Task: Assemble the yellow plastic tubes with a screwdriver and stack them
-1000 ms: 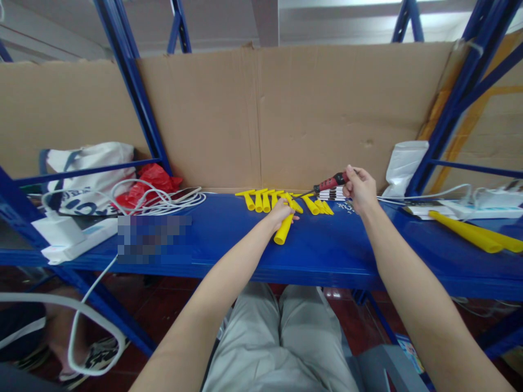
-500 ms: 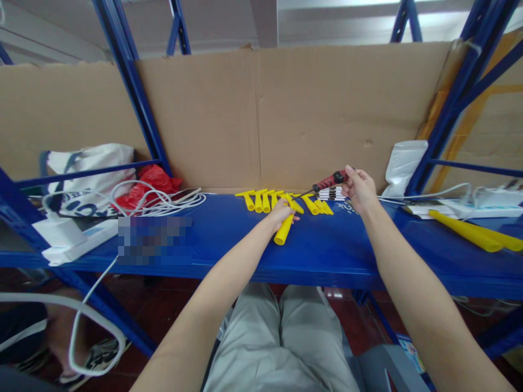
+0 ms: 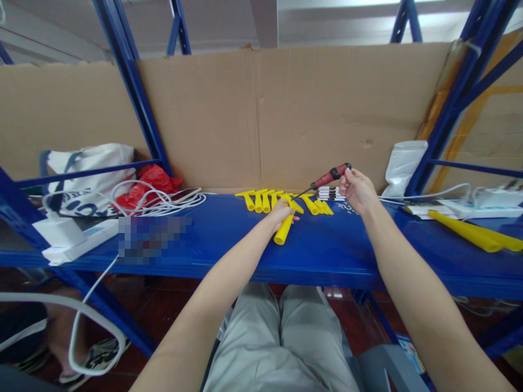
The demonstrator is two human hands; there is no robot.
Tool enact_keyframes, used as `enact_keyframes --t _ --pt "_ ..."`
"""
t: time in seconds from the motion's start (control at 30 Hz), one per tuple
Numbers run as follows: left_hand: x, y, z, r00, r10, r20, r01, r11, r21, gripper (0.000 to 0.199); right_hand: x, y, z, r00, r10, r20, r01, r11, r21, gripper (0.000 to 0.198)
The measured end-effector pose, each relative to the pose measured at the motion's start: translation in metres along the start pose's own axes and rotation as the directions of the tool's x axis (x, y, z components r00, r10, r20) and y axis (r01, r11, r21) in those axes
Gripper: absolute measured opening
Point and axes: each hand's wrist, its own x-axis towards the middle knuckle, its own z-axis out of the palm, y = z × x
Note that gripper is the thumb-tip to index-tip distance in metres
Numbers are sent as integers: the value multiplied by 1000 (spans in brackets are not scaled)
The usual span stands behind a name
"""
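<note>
My left hand [image 3: 281, 213] is closed around a yellow T-shaped plastic piece [image 3: 283, 233], its hollow round handle end pointing toward me. A screwdriver [image 3: 329, 177] with a red and black handle slants down to the left, its shaft reaching the head of that piece beside my left fingers. The exact contact of the tip is too small to make out. My right hand [image 3: 358, 190] pinches the black rear end of the screwdriver handle. Behind my left hand lies a row of similar yellow T-shaped pieces [image 3: 258, 202], with more [image 3: 312, 206] to the right.
White pieces with dark ends [image 3: 330, 193] lie beside small scattered metal bits [image 3: 347, 208] on the blue shelf [image 3: 229, 245]. Long yellow cones [image 3: 469, 231] rest at the right. White cables [image 3: 175, 204], a power strip [image 3: 87, 241] and a red bag [image 3: 153, 185] occupy the left. Cardboard [image 3: 318, 114] stands behind.
The screwdriver handle has turned and its rear end sits slightly higher, with more of it showing. My right fingers have shifted slightly on its end. My left hand and the yellow piece stay put.
</note>
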Motion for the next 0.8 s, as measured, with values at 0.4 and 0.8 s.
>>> enact_keyframes --t 0.4,0.8 --pt "-2 2 -1 1000 -2 0 2 1000 0 33 0 4 -2 998 -15 -64 12 999 -49 45" --pt "-3 3 -1 1000 -8 -14 8 1000 -4 34 2 6 -2 998 -40 -53 37 998 -51 50"
